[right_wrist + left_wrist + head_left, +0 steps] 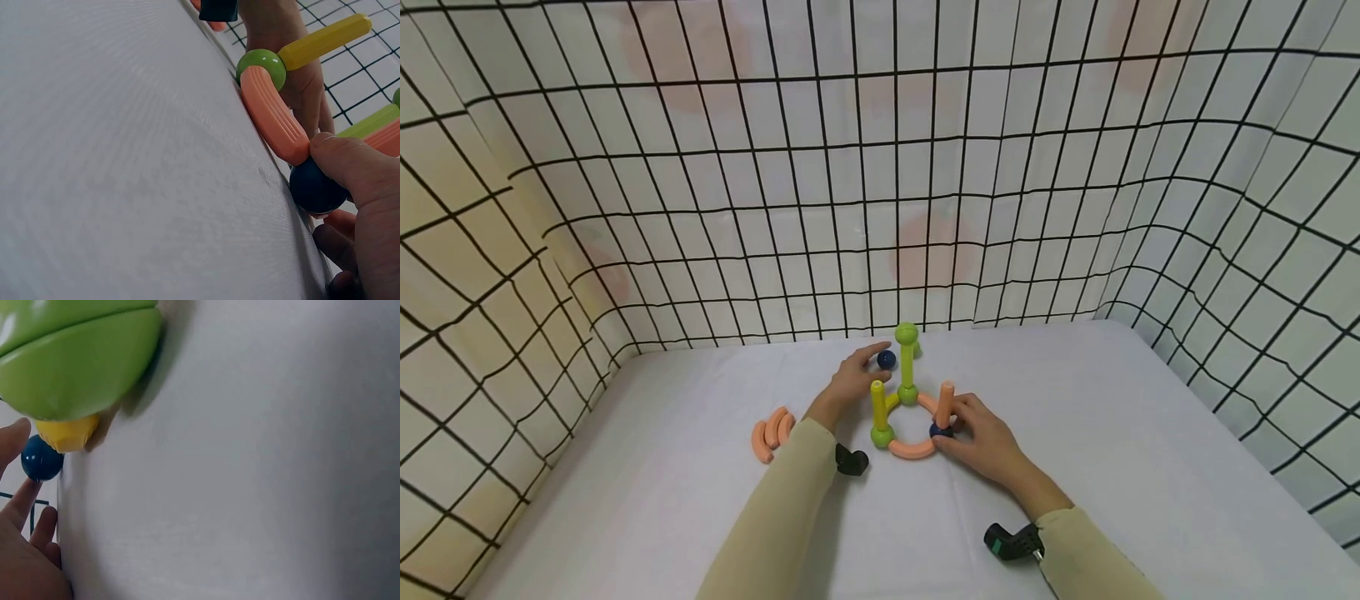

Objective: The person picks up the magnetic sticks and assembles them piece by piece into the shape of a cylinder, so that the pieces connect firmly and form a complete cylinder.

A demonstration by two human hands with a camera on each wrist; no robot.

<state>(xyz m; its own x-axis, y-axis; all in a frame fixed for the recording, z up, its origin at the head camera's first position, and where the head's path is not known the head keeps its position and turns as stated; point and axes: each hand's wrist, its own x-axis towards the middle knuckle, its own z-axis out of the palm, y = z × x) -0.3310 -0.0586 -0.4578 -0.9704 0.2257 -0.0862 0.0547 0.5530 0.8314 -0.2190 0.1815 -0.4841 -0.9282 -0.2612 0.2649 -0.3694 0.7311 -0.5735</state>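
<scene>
My left hand (853,375) has its thumb and index finger on opposite sides of a dark blue ball (886,360), behind a ring-shaped stick-and-ball build. My right hand (981,433) grips another blue ball (317,186) at the ring's right front corner, where an orange stick (946,404) stands upright. A curved orange stick (275,115) joins that ball to a green ball (882,436), which bears an upright yellow stick (878,404). At the back, a light green stick (907,364) rises from a green ball (907,394) and carries a green ball (906,334) on top.
Several curved orange sticks (772,433) lie on the white cloth at the left. One more green ball (916,348) shows partly behind the tall light green stick. A black wire grid (865,200) over white sheeting encloses the back and sides.
</scene>
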